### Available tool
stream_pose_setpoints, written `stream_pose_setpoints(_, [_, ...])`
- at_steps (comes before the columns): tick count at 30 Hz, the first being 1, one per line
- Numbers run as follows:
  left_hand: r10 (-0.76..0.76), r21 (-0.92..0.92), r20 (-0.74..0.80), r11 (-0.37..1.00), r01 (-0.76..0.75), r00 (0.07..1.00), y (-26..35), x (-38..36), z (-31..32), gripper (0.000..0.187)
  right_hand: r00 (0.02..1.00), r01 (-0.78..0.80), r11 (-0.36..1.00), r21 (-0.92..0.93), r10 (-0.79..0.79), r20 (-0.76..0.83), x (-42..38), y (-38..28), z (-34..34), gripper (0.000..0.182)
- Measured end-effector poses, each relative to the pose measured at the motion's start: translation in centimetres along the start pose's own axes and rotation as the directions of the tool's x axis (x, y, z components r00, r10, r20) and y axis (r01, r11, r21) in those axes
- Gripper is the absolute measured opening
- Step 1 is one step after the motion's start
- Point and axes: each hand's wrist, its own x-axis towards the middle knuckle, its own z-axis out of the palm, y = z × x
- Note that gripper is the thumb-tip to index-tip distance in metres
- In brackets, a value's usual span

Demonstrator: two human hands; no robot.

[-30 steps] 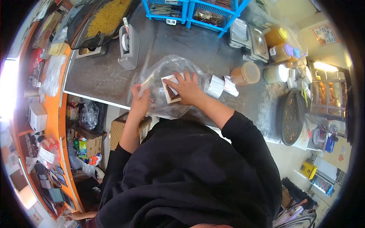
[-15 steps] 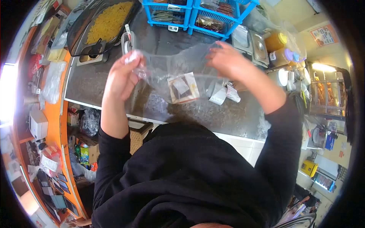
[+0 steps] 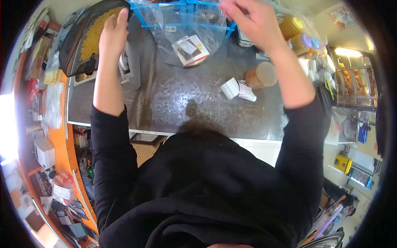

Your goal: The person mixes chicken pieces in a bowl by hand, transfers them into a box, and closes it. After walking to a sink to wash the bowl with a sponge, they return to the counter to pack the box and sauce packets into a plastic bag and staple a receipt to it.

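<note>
A clear plastic bag (image 3: 167,45) hangs over the counter, a small flat packet with a white label (image 3: 191,50) inside it. My right hand (image 3: 254,22) pinches the bag's upper right edge between thumb and fingers. At the bag's upper left, close to the pan of yellow food (image 3: 93,39), is my left hand (image 3: 112,37). Its fingers are bent and its thumb points up; any film in them is too faint to make out. Below my right hand lies a lidded clear tub (image 3: 264,74) with brown contents, beside white printed slips (image 3: 230,88).
Blue baskets (image 3: 142,18) stand at the back of the metal counter (image 3: 165,107). A white tape dispenser (image 3: 125,68) sits by the pan. Jars with yellow and purple lids (image 3: 300,39) are at the back right. Orange shelving (image 3: 62,136) borders the left side.
Both hands have moved up and apart. The bag and its packet have moved away from me toward the blue baskets, uncovering the tub and slips.
</note>
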Motion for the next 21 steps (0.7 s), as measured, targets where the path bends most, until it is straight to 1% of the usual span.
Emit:
stream_pose_setpoints(1, [0.065,0.105,-0.078,0.993,-0.056,0.995,-0.8,-1.0,0.3,0.052,0.987,-0.14,0.987,0.084,0.146,-0.068,-2.3,0.0,0.5,0.026])
stream_pose_setpoints(2, [0.139,0.214,-0.148,0.971,-0.106,0.979,-1.8,-2.2,0.7,0.051,0.949,-0.313,0.948,-0.048,0.314,0.0,-5.1,0.1,1.0,0.028])
stream_pose_setpoints(3, [0.243,0.239,-0.07,0.946,-0.221,0.967,-3.1,-3.7,1.5,0.047,0.879,-0.46,0.868,-0.19,0.475,0.044,-8.1,0.9,1.8,0.03])
stream_pose_setpoints(4, [0.34,0.254,0.009,0.909,-0.331,0.941,-4.5,-5.6,2.7,0.044,0.836,-0.5,0.805,-0.319,0.544,0.064,-11.4,3.0,3.0,0.031])
stream_pose_setpoints(5, [0.106,0.065,0.148,0.991,-0.116,0.983,-5.3,-7.7,3.7,0.039,0.719,-0.631,0.712,-0.309,0.686,0.112,-15.6,5.7,4.4,0.035])
stream_pose_setpoints(6, [-0.104,-0.086,0.32,0.987,0.138,0.942,-5.8,-9.7,4.9,0.035,0.56,-0.773,0.555,-0.308,0.825,0.078,-18.8,7.1,5.5,0.039])
stream_pose_setpoints(7, [-0.154,-0.092,0.394,0.974,0.205,0.906,-6.4,-11.5,6.0,0.033,0.458,-0.79,0.414,-0.453,0.889,0.013,-21.0,7.2,6.1,0.044])
stream_pose_setpoints(8, [-0.199,-0.089,0.468,0.959,0.27,0.861,-6.9,-13.0,7.1,0.031,0.458,-0.839,0.409,-0.358,0.887,-0.062,-24.2,9.6,8.1,0.042])
stream_pose_setpoints(9, [-0.162,-0.107,0.523,0.962,0.253,0.837,-7.4,-14.4,8.2,0.03,0.447,-0.878,0.404,-0.256,0.883,-0.139,-28.2,12.8,10.7,0.041])
stream_pose_setpoints(10, [-0.119,-0.13,0.573,0.963,0.234,0.811,-7.7,-15.4,9.2,0.028,0.429,-0.902,0.404,-0.151,0.876,-0.22,-30.3,14.5,11.9,0.039])
stream_pose_setpoints(11, [-0.073,-0.143,0.596,0.97,0.195,0.799,-7.5,-16.4,10.3,0.027,0.401,-0.915,0.404,-0.012,0.904,-0.151,-30.4,14.4,12.0,0.036])
stream_pose_setpoints(13, [0.018,-0.177,0.631,0.977,0.122,0.776,-6.9,-18.0,12.0,0.026,0.379,-0.894,0.366,0.258,0.926,-0.003,-29.4,13.4,12.2,0.032])
stream_pose_setpoints(15, [0.101,-0.123,0.674,0.992,-0.023,0.732,-6.2,-18.9,12.6,0.025,0.25,-0.892,0.171,0.418,0.958,0.141,-28.5,12.5,11.4,0.026])
stream_pose_setpoints(16, [0.128,-0.119,0.693,0.991,-0.062,0.71,-6.3,-19.1,12.8,0.026,0.193,-0.872,0.065,0.485,0.956,0.22,-28.1,12.0,11.0,0.024])
stream_pose_setpoints(18, [0.181,-0.117,0.727,0.983,-0.14,0.662,-6.6,-19.7,13.0,0.026,0.212,-0.793,-0.01,0.61,0.933,0.291,-28.1,10.2,10.1,0.02])
stream_pose_setpoints(19, [0.169,-0.126,0.741,0.986,-0.112,0.649,-6.6,-19.8,13.2,0.027,0.225,-0.749,-0.05,0.66,0.918,0.326,-27.9,8.9,9.3,0.018])
stream_pose_setpoints(21, [0.071,-0.165,0.798,0.981,0.103,0.598,-6.2,-20.4,13.0,0.028,0.361,-0.698,0.067,0.713,0.893,0.27,-26.3,4.8,8.1,0.019])
